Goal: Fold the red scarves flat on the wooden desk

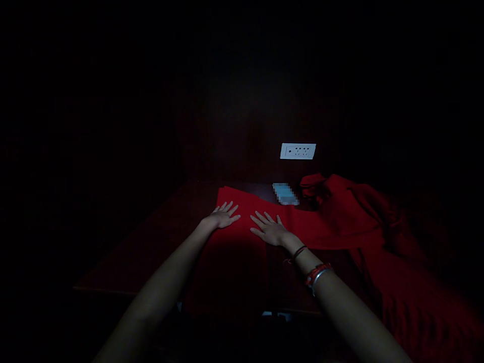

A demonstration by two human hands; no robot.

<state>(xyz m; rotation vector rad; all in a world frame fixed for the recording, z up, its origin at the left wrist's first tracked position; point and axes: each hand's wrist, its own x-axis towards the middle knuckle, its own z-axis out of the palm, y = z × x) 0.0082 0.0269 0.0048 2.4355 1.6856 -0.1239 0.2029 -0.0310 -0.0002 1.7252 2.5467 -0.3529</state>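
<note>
A red scarf (pixel 242 199) lies across the dark table, one flat stretch running toward me and over the near edge. My left hand (pixel 223 217) rests palm down on its left side, fingers spread. Palm down on the same cloth to the right is my right hand (pixel 269 229), its fingers also apart. Neither hand grips anything. The rest of the red cloth (pixel 340 206) continues to the right, where it bunches into loose folds. Its fringed end (pixel 412 317) hangs at the lower right.
Behind the cloth lies a phone-like flat object (pixel 285 193), its face pixelated. A white socket plate (pixel 298 151) is on the dark wall behind. The table (pixel 151 242) has its left edge and near corner dimly visible. Most surroundings are too dark to make out.
</note>
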